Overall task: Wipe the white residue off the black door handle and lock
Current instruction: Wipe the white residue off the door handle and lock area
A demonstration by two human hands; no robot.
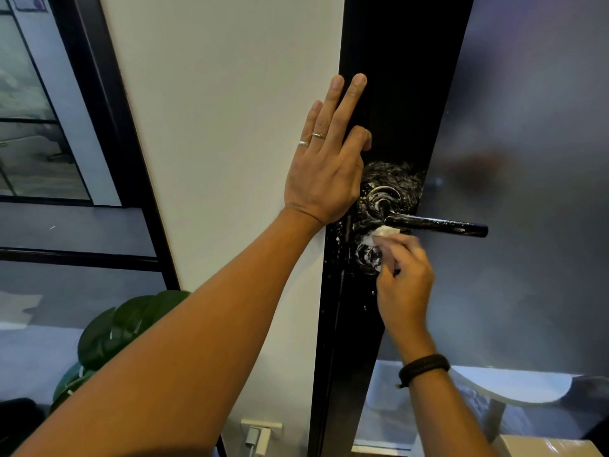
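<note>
The black handle [438, 224] stuck out level to the right from a round rose on the black door frame [395, 94], its bar glossy and streaked with white. White residue [395, 174] lay in swirled smears above and around the rose and in specks down the frame below it. Just under the handle sat the round lock [367, 257], also smeared white.

The right hand [403, 285] pinched a small white wipe [384, 233] in curled fingers and pressed it against the frame between handle and lock; the hand looked blurred. A dark braided band [423, 369] circled that wrist. The left hand [326, 156] lay flat, fingers straight and spread, across the edge where the white wall [214, 127] met the frame, holding nothing; two rings [311, 139] showed on its fingers.

To the right of the frame the door's pane [527, 159] was frosted, matte grey, with a pale curved tabletop [510, 385] dimly seen through its clear lower part. Left of the wall ran black-framed glass partitions [49, 127]. A broad-leaved green plant [115, 328] stood low by the wall, and a white socket [262, 430] with a plug sat near the floor.
</note>
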